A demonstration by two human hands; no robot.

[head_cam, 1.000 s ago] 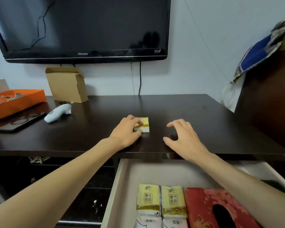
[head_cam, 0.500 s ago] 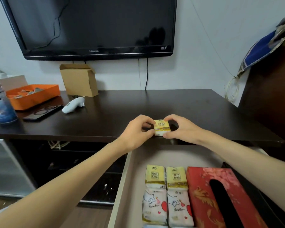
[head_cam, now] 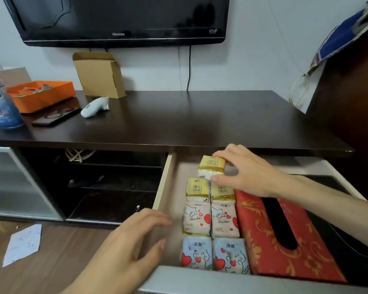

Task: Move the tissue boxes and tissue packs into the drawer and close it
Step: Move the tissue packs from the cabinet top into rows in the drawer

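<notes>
My right hand (head_cam: 250, 172) grips a small yellow tissue pack (head_cam: 211, 167) at the back of the open drawer (head_cam: 165, 181), just behind two rows of packs. Those rows hold two yellow packs (head_cam: 197, 187), two white heart-print packs (head_cam: 197, 218) and two blue heart-print packs (head_cam: 197, 252). A red patterned tissue box (head_cam: 261, 236) with a dark slot lies to their right. My left hand (head_cam: 134, 242) hovers with spread fingers over the drawer's left side wall, holding nothing.
The dark table top (head_cam: 179, 119) above the drawer carries a cardboard box (head_cam: 99, 75), an orange tray (head_cam: 40, 95), a white handheld device (head_cam: 95, 104), a black phone (head_cam: 55, 116) and a blue bottle (head_cam: 0, 102). A paper slip (head_cam: 23, 244) lies on the wooden floor.
Both hands held the yellow pack at the table's front edge. Now my right hand alone has carried it down into the drawer, and my left hand has let go and dropped to the drawer's left side.
</notes>
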